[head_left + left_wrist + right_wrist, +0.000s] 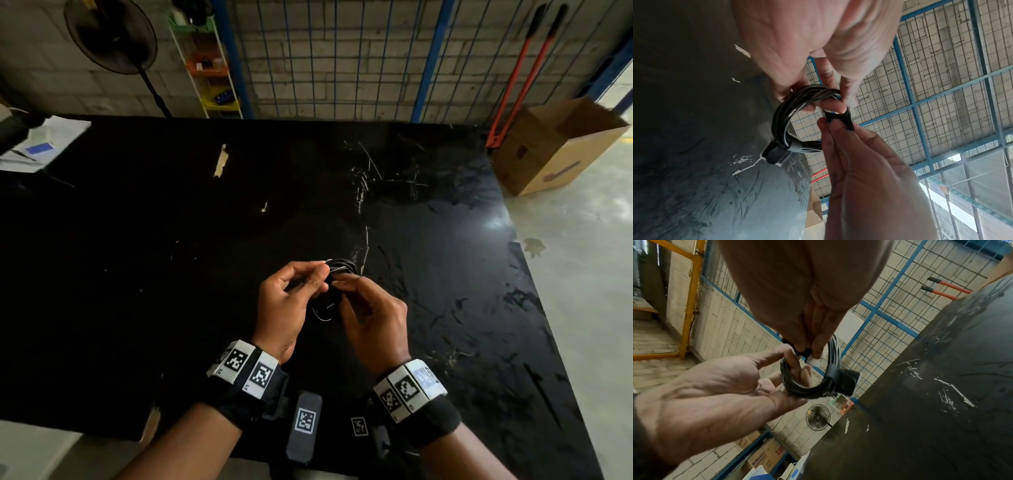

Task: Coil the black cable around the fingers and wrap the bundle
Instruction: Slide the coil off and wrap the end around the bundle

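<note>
The black cable (337, 268) is wound into a small coil (781, 113) held above the black table (171, 240), between both hands. My left hand (323, 274) has fingers through the coil (807, 388) and grips it with the thumb. A black hook-and-loop strap (840, 379) is looped round one side of the coil, its flap (775, 153) sticking out. My right hand (342, 282) pinches a black piece with a white tip (813, 361) at the coil's top with thumb and fingertips (835, 125). Whether that piece is a plug or a strap end is unclear.
Papers (37, 144) lie at the table's far left corner. A flat black device with a marker tag (305, 425) rests at the near edge. An open cardboard box (555, 147) and red-handled bolt cutters (524, 75) stand on the floor right of the table. A wire fence (342, 58) runs behind.
</note>
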{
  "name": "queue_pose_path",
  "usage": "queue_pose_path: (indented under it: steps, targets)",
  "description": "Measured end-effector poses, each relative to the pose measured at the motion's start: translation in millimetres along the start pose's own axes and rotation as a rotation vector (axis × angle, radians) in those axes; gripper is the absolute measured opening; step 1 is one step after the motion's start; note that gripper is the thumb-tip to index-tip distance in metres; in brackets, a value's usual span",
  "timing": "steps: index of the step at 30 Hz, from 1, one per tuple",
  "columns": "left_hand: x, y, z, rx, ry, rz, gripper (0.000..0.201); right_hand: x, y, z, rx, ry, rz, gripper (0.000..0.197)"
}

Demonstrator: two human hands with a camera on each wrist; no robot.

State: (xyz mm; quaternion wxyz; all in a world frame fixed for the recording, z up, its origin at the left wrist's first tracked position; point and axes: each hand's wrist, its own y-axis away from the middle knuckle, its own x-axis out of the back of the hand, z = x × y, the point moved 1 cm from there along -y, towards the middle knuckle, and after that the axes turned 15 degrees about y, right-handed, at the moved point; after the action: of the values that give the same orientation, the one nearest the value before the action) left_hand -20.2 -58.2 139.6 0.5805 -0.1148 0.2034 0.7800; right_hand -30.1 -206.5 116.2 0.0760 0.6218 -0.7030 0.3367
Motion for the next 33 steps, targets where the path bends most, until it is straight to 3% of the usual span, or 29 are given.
queue_pose_path:
  steps: [4, 7, 17, 20, 23, 28, 31, 33]
  targets:
    - [-2, 8, 2, 0.058, 0.055, -0.014, 0.024, 0, 9, -5, 0.05, 0.061, 0.126, 0.019]
    - [-4, 11, 2, 0.059, 0.044, -0.019, 0.016, 3, 12, -8, 0.053, 0.082, 0.16, 0.018]
    - [-6, 16, 9, -0.227, -0.232, -0.132, 0.013, 34, 4, -30, 0.133, 0.158, 0.145, 0.004]
    - [-4, 17, 13, -0.272, -0.276, -0.211, 0.017, 42, -7, -21, 0.035, 0.003, 0.125, 0.007]
    - [-2, 17, 18, -0.323, -0.357, -0.327, 0.016, 48, -17, -12, -0.082, -0.184, -0.005, 0.004]
    - [2, 13, 28, -0.312, -0.531, -0.515, 0.019, 62, -21, -7, -0.142, -0.218, -0.211, 0.006]
    - [1, 12, 29, -0.298, -0.528, -0.533, 0.019, 61, -18, -6, -0.188, -0.27, -0.181, 0.004]
    - [-3, 14, 26, -0.254, -0.435, -0.475, 0.023, 58, -17, -6, -0.211, -0.297, -0.122, 0.005]
